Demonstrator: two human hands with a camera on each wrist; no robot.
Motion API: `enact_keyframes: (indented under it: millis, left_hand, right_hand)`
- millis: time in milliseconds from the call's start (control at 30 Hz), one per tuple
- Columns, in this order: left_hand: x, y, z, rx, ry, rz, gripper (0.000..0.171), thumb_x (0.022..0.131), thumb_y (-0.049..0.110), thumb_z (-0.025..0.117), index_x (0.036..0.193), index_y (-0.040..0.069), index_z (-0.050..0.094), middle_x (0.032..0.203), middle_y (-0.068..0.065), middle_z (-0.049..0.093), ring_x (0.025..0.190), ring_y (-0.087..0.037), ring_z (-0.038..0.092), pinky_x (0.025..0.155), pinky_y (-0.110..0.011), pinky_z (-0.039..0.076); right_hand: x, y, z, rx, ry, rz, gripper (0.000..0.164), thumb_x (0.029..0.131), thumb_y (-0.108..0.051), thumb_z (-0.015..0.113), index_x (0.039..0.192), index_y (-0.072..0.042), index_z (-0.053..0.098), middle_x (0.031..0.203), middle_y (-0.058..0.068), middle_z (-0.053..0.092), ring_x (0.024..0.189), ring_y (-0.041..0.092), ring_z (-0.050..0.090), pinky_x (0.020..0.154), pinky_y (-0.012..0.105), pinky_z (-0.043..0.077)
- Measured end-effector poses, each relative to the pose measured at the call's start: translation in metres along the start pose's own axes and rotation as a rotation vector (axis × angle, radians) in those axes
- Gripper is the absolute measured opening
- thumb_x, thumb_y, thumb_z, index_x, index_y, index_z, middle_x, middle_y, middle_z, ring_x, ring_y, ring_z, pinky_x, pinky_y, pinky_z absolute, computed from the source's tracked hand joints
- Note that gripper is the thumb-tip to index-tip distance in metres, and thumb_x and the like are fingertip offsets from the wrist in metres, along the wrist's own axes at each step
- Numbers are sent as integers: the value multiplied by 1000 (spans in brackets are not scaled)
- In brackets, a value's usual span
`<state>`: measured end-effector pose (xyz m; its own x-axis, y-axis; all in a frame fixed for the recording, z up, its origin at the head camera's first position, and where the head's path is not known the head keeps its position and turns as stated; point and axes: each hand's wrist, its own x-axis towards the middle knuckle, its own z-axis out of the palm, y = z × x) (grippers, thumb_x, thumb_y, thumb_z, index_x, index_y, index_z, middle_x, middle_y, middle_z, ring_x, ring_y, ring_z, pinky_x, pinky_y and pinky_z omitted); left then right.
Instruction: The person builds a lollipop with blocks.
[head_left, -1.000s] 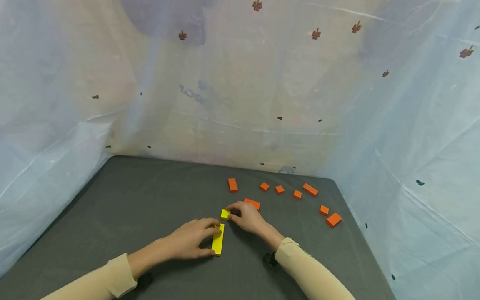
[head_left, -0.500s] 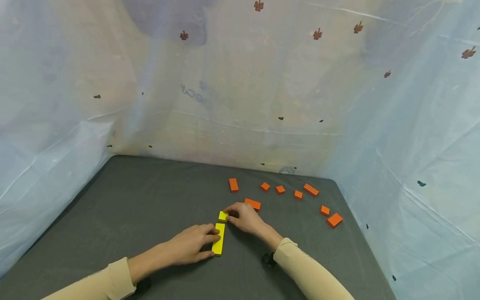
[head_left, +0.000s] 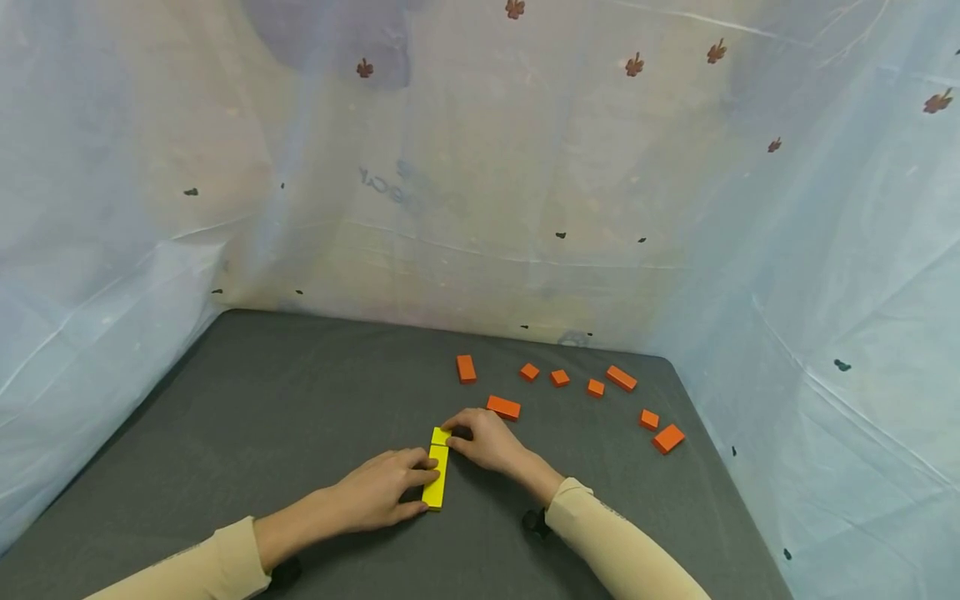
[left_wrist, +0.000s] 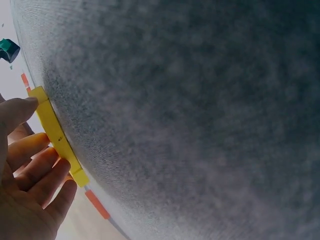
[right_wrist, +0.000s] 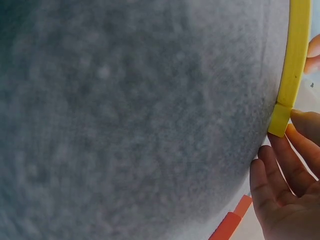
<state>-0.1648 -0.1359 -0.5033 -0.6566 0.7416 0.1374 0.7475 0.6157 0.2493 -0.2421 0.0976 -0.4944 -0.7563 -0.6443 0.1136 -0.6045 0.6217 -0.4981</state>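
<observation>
The long yellow block (head_left: pixel 435 490) is flat, bright and straight. The small yellow block (head_left: pixel 440 436) sits at its far end, in line with it, and a thin line shows where they meet. Both lie about halfway between the left and right edges of the dark grey bench (head_left: pixel 300 392). The left hand (head_left: pixel 384 490) grips the long one with thumb and fingers. The right hand (head_left: pixel 487 439) pinches the small one. Orange blocks (head_left: pixel 503 407) lie past the right hand, toward the far and right edges. A wide stretch of bench runs to the left edge.
</observation>
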Motion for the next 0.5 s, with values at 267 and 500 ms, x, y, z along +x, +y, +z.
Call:
enact_keyframes:
  millis: [267, 500]
  left_hand:
    - [1, 1, -2, 1, -6, -4, 46, 95, 35, 78, 135, 12, 71, 133, -2, 63, 117, -20, 65, 97, -43, 56]
    - [1, 0, -1, 0, 7, 1, 46, 95, 36, 79, 134, 12, 72, 132, -2, 63, 116, -19, 65, 97, -43, 56]
  right_hand:
    - [-1, 0, 1, -15, -5, -8, 25, 101, -17, 70, 124, -10, 76, 120, 4, 74, 111, 19, 68, 96, 37, 56]
    - [-1, -2, -2, -19, -8, -17, 24, 100, -15, 71, 123, -10, 76, 119, 4, 75, 111, 19, 68, 98, 37, 55]
